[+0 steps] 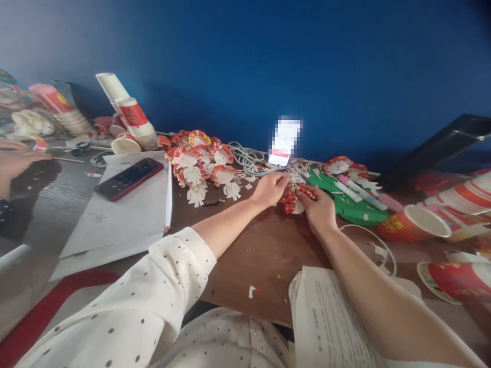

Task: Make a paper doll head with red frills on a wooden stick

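Observation:
My right hand point(321, 208) is closed on a small paper craft figure point(294, 203) with a ruffled red-and-white rim, just above the brown table point(249, 255). Close by on its left, my left hand point(271, 188) has its fingers curled together; whatever they pinch is hidden. Several similar ruffled paper figures point(190, 166) lie in a pile left of my hands, some with white cut-out bodies. Behind my hands a lit phone point(282, 148) leans near the wall, its screen blurred.
Scissors, pens point(352, 191) and a green sheet point(355, 209) lie right of my hands. Paper cups point(416, 225) stand at the right; more stacked cups point(134, 122) lean at the back left. A red-cased phone point(128, 179) rests on white paper point(111, 225). Another person's hand point(19, 163) shows at far left.

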Motion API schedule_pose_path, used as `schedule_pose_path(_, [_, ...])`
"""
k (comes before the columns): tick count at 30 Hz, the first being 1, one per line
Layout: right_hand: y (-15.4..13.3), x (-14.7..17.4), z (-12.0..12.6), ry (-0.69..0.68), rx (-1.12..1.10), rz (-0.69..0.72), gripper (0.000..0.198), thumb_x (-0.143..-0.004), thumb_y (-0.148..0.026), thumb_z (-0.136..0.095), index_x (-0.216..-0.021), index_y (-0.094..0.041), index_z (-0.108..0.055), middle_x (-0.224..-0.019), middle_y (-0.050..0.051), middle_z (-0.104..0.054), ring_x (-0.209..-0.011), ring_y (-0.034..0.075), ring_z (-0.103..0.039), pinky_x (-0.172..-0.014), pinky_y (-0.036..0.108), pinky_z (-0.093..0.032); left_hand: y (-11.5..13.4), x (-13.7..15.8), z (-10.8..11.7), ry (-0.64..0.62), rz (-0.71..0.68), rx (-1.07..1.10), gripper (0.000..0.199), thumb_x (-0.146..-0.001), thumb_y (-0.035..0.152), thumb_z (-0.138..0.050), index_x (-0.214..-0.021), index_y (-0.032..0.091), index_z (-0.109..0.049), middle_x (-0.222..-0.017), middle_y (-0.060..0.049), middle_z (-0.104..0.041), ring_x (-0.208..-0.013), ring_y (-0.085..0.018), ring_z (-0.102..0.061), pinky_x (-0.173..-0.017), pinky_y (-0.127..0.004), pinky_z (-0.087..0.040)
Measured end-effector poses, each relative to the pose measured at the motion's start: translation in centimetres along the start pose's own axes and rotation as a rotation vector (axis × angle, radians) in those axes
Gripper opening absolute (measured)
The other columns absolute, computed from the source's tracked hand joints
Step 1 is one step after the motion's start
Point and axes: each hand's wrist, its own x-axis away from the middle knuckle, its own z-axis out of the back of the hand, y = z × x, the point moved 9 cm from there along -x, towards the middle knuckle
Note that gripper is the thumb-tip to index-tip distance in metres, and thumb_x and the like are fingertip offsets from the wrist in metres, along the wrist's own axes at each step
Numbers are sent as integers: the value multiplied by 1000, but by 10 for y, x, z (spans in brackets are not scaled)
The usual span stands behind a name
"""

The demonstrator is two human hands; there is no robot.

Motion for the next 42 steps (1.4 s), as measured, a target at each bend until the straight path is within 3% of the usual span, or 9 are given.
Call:
schedule_pose_path(4, [-3,0,3,13,16,14,43,-63,-43,-80,-96,-17,-75,-88,6,-74,-74,18,-64,-70,30,-51,2,2,-8,-97,-10,-21,25,-93,32,-53,-95,17,-74,-99,-6,-75,-95,-20,-68,-89,-32,-51])
schedule_pose_path(10, [-7,1,6,33,56,22,44,-66,-45,-78,-97,-15,-75,-90,7,-74,-75,19,-64,-72,32,-52,1,3,-15,-159,-3,33,21,-90,25,-59,-101,18,-75,-106,-6,-75,-99,-19,-69,-93,-31,-51])
schedule_pose_path(23, [-16,8,0,3,136,34,42,-68,-45,-75,-99,-15,-75,-90,7,-75,-79,20,-66,-72,32,-51,-5,3,-12,-101,34,45,17,-87,27,-64,-94,18,-76,-94,-6,-75,-92,-19,-70,-89,-32,-52])
schedule_pose_path(28, [-21,9,-1,-16,189,70,39,-70,-44,-73,-98,-16,-75,-91,7,-75,-80,21,-66,-73,32,-51,-2,2,-7,-50,-9,-17,15,-86,25,-64,-93,19,-76,-96,-4,-75,-91,-18,-69,-88,-30,-51])
schedule_pose_path(42, [-22,7,-3,-54,247,107,39,-72,-44,-71,-99,-16,-75,-93,7,-76,-85,22,-67,-78,34,-51,4,5,-6,-61,-68,-84,15,-86,20,-63,-96,20,-75,-98,-4,-74,-94,-17,-67,-90,-30,-51])
